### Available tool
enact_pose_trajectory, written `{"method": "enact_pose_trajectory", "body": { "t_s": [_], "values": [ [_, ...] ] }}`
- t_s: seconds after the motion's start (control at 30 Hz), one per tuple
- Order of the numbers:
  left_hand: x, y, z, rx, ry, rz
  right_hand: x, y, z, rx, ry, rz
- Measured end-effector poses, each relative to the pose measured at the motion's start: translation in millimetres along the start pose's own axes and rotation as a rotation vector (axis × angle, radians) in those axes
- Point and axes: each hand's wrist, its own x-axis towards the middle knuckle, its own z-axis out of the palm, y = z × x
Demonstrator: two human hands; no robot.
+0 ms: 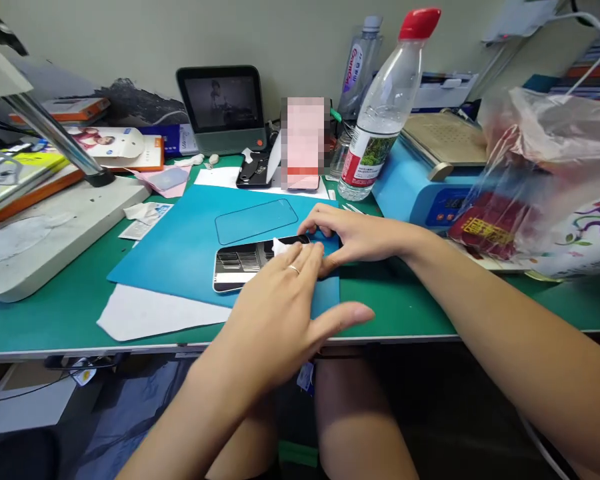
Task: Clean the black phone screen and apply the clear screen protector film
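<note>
A smartphone [237, 263] lies face up on a blue mat [173, 247], its screen reflecting pale stripes. My left hand [275, 303], with a ring on one finger, reaches over the phone; its fingers lie together and press a white tissue [279, 247] onto the screen, the thumb stretched out to the right. Bent around the phone's right end are the fingers of my right hand [353, 233], steadying it; the left fingers partly cover that end. Just beyond the phone, a clear screen protector with a black border [256, 221] rests flat on the mat.
Behind the mat stand a small display [223, 107], a pink phone [303, 183] and a red-capped bottle [360, 157]. At right are a blue heating device [405, 180] and a plastic bag [555, 180]. A lamp base [55, 233] occupies the left. White paper [155, 313] lies near the front edge.
</note>
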Motion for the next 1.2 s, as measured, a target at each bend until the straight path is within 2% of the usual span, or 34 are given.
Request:
{"method": "enact_pose_trajectory", "body": {
  "t_s": [0.2, 0.33, 0.47, 0.6, 0.7, 0.8, 0.97, 1.1, 1.2],
  "values": [
    [15.3, -14.8, 7.7, 0.071, 0.003, 0.075, 0.9, 5.3, 3.9, 0.025, 0.039, -0.059],
    [11.7, -20.9, 4.0, 0.211, -0.023, -0.018, 2.0, 7.0, 2.9, 0.014, 0.024, -0.058],
    [-9.6, -36.2, -2.0, 0.299, 0.033, -0.128, 3.1, 6.8, 2.2, 0.006, 0.01, -0.042],
    [-44.3, -58.9, -8.6, 0.269, 0.059, -0.205, 3.1, 6.2, 2.7, 0.016, 0.023, -0.032],
    [-66.5, -66.8, -14.0, 0.247, 0.051, -0.293, 3.0, 4.9, 1.9, 0.014, 0.012, -0.022],
    [-77.1, -59.5, -15.2, 0.239, 0.043, -0.324, 3.2, 4.0, 0.4, -0.002, 0.002, -0.007],
    [-75.9, -34.3, -11.4, 0.256, 0.062, -0.307, 4.5, 5.4, -1.5, -0.01, 0.006, -0.006],
    [-67.9, -16.5, -9.0, 0.228, 0.018, -0.188, 5.2, 5.9, -2.0, -0.014, 0.008, -0.019],
    [-52.3, -2.4, -5.4, 0.159, -0.042, -0.098, 4.8, 4.7, -2.0, -0.015, 0.005, -0.002]
  ]
}}
